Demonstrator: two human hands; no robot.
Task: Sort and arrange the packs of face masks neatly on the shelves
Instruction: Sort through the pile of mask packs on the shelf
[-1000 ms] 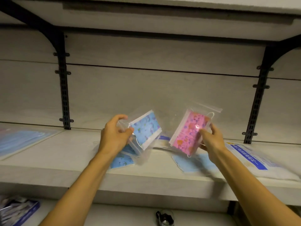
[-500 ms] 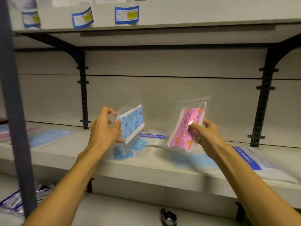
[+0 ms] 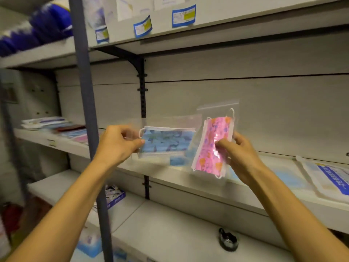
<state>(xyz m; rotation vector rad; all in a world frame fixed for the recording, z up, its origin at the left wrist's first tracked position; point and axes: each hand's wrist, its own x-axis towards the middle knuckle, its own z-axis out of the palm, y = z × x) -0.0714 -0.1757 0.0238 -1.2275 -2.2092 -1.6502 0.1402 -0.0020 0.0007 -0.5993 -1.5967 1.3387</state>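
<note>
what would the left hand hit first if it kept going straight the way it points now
Probably the back wall behind the shelf. The left hand, holding the blue mask pack, points forward above the shelf, and nothing shows in between, though depth is hard to judge.

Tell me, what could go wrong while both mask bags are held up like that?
The left hand pinches the clear bag of blue patterned masks only at one end, so that grip might slip and the bag drop. The right hand holds the clear bag of pink patterned masks tilted above the white shelf's edge; if it slipped, it could fall past the shelf.
</note>
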